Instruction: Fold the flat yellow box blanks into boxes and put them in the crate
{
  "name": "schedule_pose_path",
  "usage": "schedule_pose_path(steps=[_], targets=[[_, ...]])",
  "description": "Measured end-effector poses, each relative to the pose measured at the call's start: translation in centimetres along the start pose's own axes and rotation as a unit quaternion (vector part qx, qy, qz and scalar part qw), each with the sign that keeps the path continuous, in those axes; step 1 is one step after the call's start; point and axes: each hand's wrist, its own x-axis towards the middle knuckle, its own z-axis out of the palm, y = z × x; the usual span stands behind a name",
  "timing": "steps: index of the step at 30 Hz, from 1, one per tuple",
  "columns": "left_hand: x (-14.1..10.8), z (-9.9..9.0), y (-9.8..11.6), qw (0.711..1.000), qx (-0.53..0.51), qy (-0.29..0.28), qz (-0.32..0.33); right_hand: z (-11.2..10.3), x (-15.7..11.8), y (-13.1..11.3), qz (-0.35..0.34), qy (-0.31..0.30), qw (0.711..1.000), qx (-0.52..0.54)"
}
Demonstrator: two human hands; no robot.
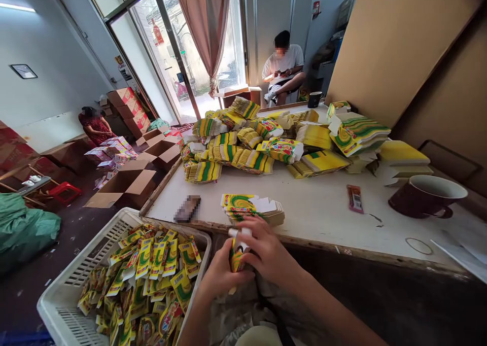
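A small yellow-and-green carton (236, 258) is between my two hands, just in front of the table edge. My left hand (220, 275) is closed around its lower part. My right hand (262, 247) has its fingers bent over the carton's top, near white end flaps; slight blur hides exactly how the fingertips meet it. Just beyond lies a short stack of flat cartons (253, 209) on the table. To the left, a white plastic crate (127, 218) holds many similar yellow cartons (152, 257).
Bundles of flat cartons (236, 150) are heaped across the white table (315, 214). A dark mug (422, 199) and a small packet (355, 199) stand to the right, a blurred dark object (187, 209) to the left. Open cardboard boxes (127, 183) and two people (283, 64) are farther off.
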Motion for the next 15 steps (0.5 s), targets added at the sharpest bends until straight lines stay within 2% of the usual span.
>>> schedule_pose_path(steps=[2, 3, 5, 7, 10, 12, 13, 15], targets=[[0.3, 1.4, 0.1, 0.998, 0.017, 0.061, -0.009, 0.8, -0.4, 0.3, 0.115, 0.070, 0.988, 0.077], [0.4, 2.0, 0.1, 0.997, 0.021, 0.078, 0.000, 1.3, -0.6, 0.5, 0.173, 0.083, 0.973, 0.130], [0.5, 2.9, -0.2, 0.995, 0.019, 0.085, 0.042, 2.5, -1.0, 0.8, 0.262, 0.052, 0.929, 0.257], [0.6, 3.6, -0.7, 0.993, 0.012, 0.087, 0.079, 3.4, -1.1, 1.0, 0.310, 0.007, 0.881, 0.358], [0.6, 4.1, -1.4, 0.988, 0.011, 0.114, 0.103, 4.2, -1.0, 1.4, 0.356, 0.019, 0.836, 0.416], [0.6, 4.1, -1.7, 0.984, 0.023, 0.137, 0.108, 4.3, -0.9, 1.7, 0.370, 0.038, 0.823, 0.430], [0.7, 4.1, -1.8, 0.984, 0.030, 0.142, 0.105, 4.2, -1.0, 1.7, 0.362, 0.038, 0.826, 0.430], [0.9, 4.0, -1.9, 0.984, 0.027, 0.147, 0.091, 4.0, -1.1, 1.6, 0.305, 0.017, 0.862, 0.405]])
